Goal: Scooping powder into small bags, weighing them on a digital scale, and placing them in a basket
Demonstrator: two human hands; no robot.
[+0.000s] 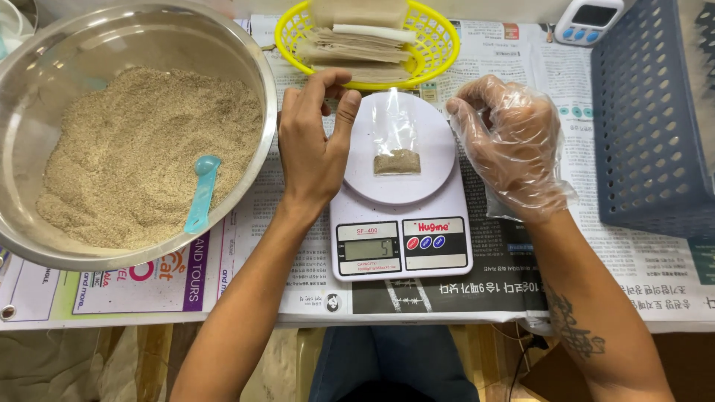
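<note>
A small clear plastic bag (396,145) with a little tan grain in its bottom lies on the round platform of a white digital kitchen scale (402,238). My left hand (313,141), bare, rests just left of the platform with fingers curled, touching its edge and holding nothing. My right hand (510,145), in a clear plastic glove, hovers at the platform's right side, fingers bent and empty. A big steel bowl (257,67) of tan grain sits at the left, with a light blue spoon (201,195) lying in the grain.
A yellow plastic basket (439,33) with stacked bags stands behind the scale. A blue perforated crate (648,126) is at the right, a white timer (588,18) at the back. Newspaper (655,275) covers the table.
</note>
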